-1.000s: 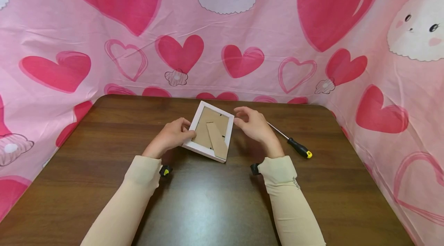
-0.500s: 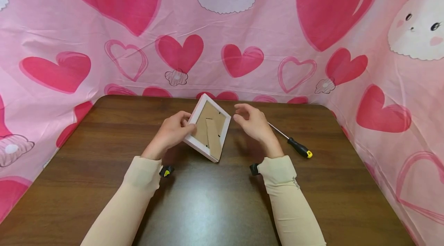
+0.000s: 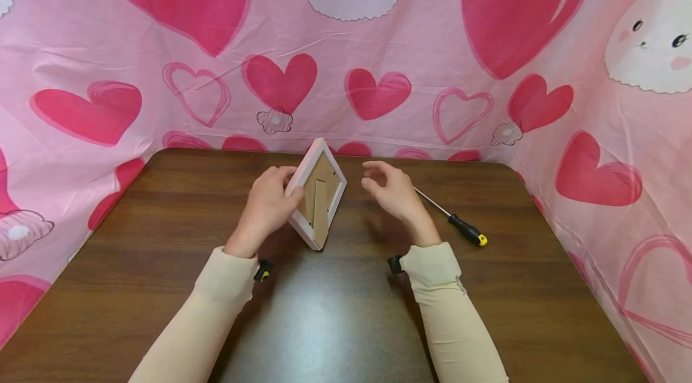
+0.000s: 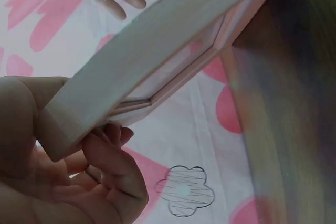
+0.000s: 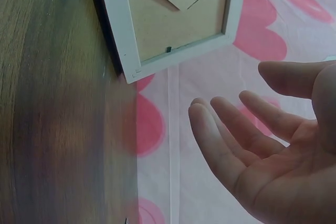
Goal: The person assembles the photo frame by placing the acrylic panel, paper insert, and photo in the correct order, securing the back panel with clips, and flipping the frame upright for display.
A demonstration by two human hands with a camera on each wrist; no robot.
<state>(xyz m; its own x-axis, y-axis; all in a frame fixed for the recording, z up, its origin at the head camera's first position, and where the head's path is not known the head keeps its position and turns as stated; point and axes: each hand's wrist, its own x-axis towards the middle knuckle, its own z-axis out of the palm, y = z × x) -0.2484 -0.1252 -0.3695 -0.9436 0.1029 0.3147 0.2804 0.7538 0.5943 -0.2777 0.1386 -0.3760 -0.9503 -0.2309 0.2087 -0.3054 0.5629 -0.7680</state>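
My left hand (image 3: 270,203) grips a white picture frame (image 3: 303,177) by its left side, thumb on the back and fingers curled round to the front. The frame stands tilted, its lower edge at the table and its back turned toward the head camera. A tan backing board with a cardboard easel leg (image 3: 321,209) and small black tabs fills that back. In the left wrist view, the frame's thick side (image 4: 142,51) runs across, the glazed front partly showing. To the right, my right hand (image 3: 397,194) hovers apart from the frame, fingers relaxed, holding nothing.
On the brown wooden table (image 3: 324,323), a screwdriver (image 3: 466,230) with a black and yellow handle lies right of my right hand. A pink cloth (image 3: 400,41) printed with hearts hangs around the table's back and sides.
My left hand has tipped the picture frame more upright and turned it, so its back appears narrower. The right hand has stayed nearly still.
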